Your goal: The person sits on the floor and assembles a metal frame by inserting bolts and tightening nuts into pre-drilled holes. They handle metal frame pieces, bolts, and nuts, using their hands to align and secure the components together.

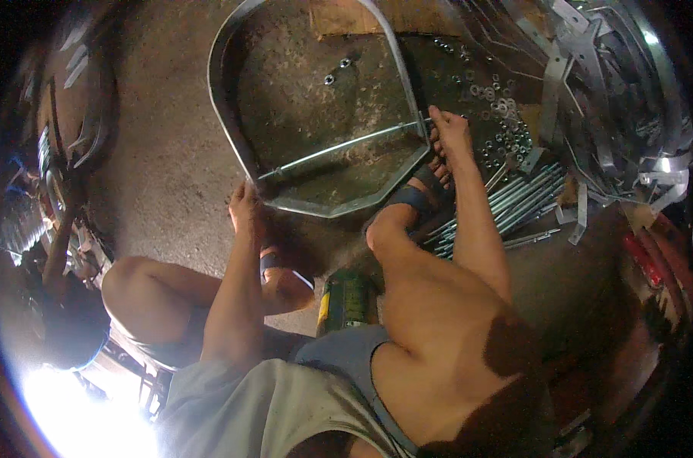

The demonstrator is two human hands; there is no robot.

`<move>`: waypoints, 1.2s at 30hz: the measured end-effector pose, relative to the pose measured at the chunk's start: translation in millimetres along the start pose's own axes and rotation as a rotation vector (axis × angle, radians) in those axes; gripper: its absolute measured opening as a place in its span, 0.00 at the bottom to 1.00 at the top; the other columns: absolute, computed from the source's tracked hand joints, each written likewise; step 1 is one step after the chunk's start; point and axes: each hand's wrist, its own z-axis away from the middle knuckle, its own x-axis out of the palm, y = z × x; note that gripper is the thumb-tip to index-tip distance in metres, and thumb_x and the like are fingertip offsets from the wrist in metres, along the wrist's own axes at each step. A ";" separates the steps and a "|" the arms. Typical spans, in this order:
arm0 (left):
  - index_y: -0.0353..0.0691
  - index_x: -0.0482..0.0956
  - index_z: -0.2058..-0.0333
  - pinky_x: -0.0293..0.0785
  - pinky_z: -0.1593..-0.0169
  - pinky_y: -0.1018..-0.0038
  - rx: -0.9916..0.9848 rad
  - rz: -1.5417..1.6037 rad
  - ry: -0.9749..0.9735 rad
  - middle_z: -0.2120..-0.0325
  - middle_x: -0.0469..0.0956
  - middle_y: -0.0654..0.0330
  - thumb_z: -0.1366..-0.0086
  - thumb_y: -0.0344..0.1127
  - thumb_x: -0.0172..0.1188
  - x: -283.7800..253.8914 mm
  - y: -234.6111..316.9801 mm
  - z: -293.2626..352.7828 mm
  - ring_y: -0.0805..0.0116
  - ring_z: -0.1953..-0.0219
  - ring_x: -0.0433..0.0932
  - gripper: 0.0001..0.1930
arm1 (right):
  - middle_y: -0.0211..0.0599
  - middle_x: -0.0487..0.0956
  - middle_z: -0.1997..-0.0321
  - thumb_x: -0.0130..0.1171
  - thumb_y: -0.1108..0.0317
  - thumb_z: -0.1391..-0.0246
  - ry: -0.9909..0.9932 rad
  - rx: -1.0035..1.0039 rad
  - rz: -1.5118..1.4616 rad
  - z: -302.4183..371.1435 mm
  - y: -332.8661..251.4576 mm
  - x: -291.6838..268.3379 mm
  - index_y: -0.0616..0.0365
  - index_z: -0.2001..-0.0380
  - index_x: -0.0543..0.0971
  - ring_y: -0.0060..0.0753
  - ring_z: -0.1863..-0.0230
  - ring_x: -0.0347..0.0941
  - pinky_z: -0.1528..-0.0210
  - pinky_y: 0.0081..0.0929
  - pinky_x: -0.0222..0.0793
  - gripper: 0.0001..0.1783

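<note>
A large looped frame (pixel 226 114) of flat grey metal, with angled lower corners, stands over the floor in front of me. A thin metal rod (pixel 339 149) spans its lower part from side to side. My left hand (pixel 244 209) is closed at the lower left corner of the frame, by the rod's left end; its fingertips are partly hidden. At the right side, my right hand (pixel 452 133) is closed with thumb and fingers around the rod's right end, against the frame's outer face. Whether a nut sits in either hand cannot be seen.
Two nuts (pixel 329 79) lie inside the loop. Loose nuts and washers (pixel 500 137) spread to the right, above a bundle of metal rods (pixel 507 206). Bent metal strips (pixel 591 84) pile up at the far right. Cardboard (pixel 354 17) lies beyond the frame; a green can (pixel 348 299) stands between my legs.
</note>
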 end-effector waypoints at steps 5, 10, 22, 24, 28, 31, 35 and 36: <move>0.35 0.80 0.59 0.70 0.65 0.73 -0.022 0.095 0.020 0.69 0.78 0.63 0.31 0.44 0.56 10.4 13.2 10.7 0.73 0.70 0.72 0.16 | 0.27 0.74 0.79 0.60 0.50 0.41 -0.085 -0.020 -0.396 -1.5 20.0 -10.4 0.55 0.69 0.79 0.20 0.85 0.66 0.84 0.22 0.55 0.18; 0.35 0.80 0.61 0.70 0.68 0.71 0.043 0.014 0.070 0.72 0.78 0.62 0.29 0.45 0.53 9.5 -9.9 -12.4 0.73 0.72 0.71 0.17 | 0.26 0.74 0.79 0.60 0.53 0.41 -0.138 -0.091 -0.172 -5.9 19.9 -9.7 0.56 0.72 0.78 0.20 0.83 0.67 0.83 0.21 0.56 0.16; 0.32 0.82 0.62 0.71 0.70 0.70 0.096 -0.046 0.104 0.73 0.80 0.57 0.31 0.45 0.54 -0.9 -28.7 -30.9 0.71 0.73 0.73 0.19 | 0.31 0.75 0.78 0.63 0.57 0.45 -0.021 -0.149 -0.110 -3.4 16.6 4.3 0.59 0.64 0.80 0.23 0.82 0.67 0.79 0.27 0.61 0.16; 0.31 0.82 0.63 0.71 0.69 0.71 0.089 0.032 0.135 0.73 0.79 0.59 0.32 0.43 0.56 18.0 9.3 -0.4 0.71 0.74 0.73 0.17 | 0.28 0.74 0.79 0.62 0.58 0.45 0.043 -0.222 -0.127 -7.6 25.9 1.9 0.59 0.67 0.80 0.21 0.82 0.65 0.79 0.25 0.59 0.14; 0.29 0.81 0.64 0.71 0.68 0.71 0.118 0.116 0.123 0.72 0.79 0.60 0.34 0.41 0.59 24.5 25.0 -7.0 0.72 0.72 0.73 0.16 | 0.23 0.70 0.81 0.59 0.60 0.42 0.246 -0.385 -0.179 -19.2 43.3 5.2 0.54 0.70 0.79 0.16 0.86 0.58 0.85 0.21 0.50 0.10; 0.28 0.81 0.62 0.69 0.68 0.71 0.185 0.117 0.171 0.74 0.78 0.60 0.35 0.42 0.60 24.3 18.4 -35.8 0.73 0.72 0.71 0.17 | 0.23 0.68 0.81 0.58 0.61 0.42 0.225 -0.254 -0.239 -13.9 27.2 10.1 0.53 0.70 0.78 0.16 0.88 0.56 0.87 0.21 0.48 0.08; 0.27 0.81 0.60 0.69 0.68 0.72 0.157 0.084 0.041 0.74 0.78 0.59 0.35 0.42 0.60 35.2 47.2 -49.9 0.73 0.72 0.72 0.19 | 0.22 0.64 0.81 0.57 0.61 0.44 0.165 -0.060 -0.384 4.4 17.1 -1.8 0.50 0.71 0.76 0.15 0.88 0.54 0.88 0.20 0.46 0.07; 0.27 0.80 0.59 0.69 0.67 0.72 0.152 0.036 0.013 0.74 0.78 0.59 0.35 0.42 0.59 35.7 53.9 -50.0 0.73 0.72 0.72 0.19 | 0.22 0.64 0.81 0.57 0.60 0.44 0.171 -0.032 -0.434 8.5 15.6 -8.9 0.50 0.71 0.76 0.15 0.88 0.54 0.88 0.20 0.46 0.07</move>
